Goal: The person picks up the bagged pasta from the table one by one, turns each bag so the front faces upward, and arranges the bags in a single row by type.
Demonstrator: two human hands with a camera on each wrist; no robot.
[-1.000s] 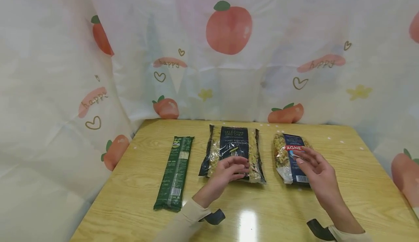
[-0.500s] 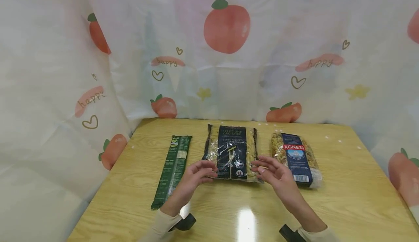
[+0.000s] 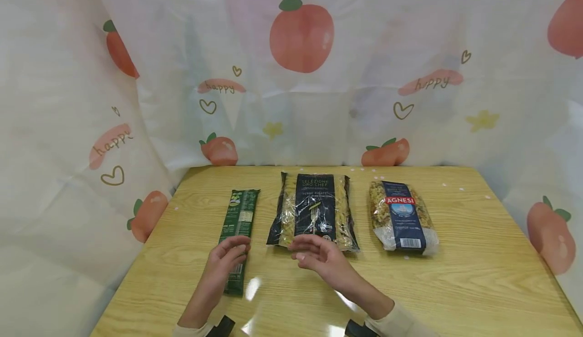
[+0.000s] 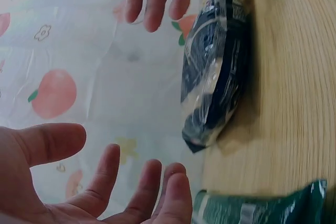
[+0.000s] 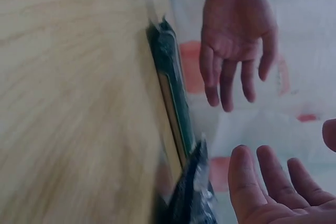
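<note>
My left hand (image 3: 224, 265) hovers with relaxed, slightly bent fingers over the long green pasta packet (image 3: 239, 214), hiding part of its lower half. The right hand (image 3: 324, 262) is held palm inward at the front edge of the dark penne bag (image 3: 314, 203), its fingers loosely bent and holding nothing. Both palms face each other across a gap. In the left wrist view, the left fingers (image 4: 149, 182) are spread apart, near the green packet's end. The right wrist view has the right fingers (image 5: 245, 177) spread beside the dark bag.
An Agnesi pasta bag (image 3: 403, 216) with a blue label lies to the right on the wooden table (image 3: 464, 276). Behind the table hangs a white curtain (image 3: 319, 119) printed with fruit, which also runs along the left and right sides.
Both hands have moved left: the right from over the Agnesi bag to the penne bag, the left from the penne bag to the green packet. The bags lie in place; the view shifts slightly.
</note>
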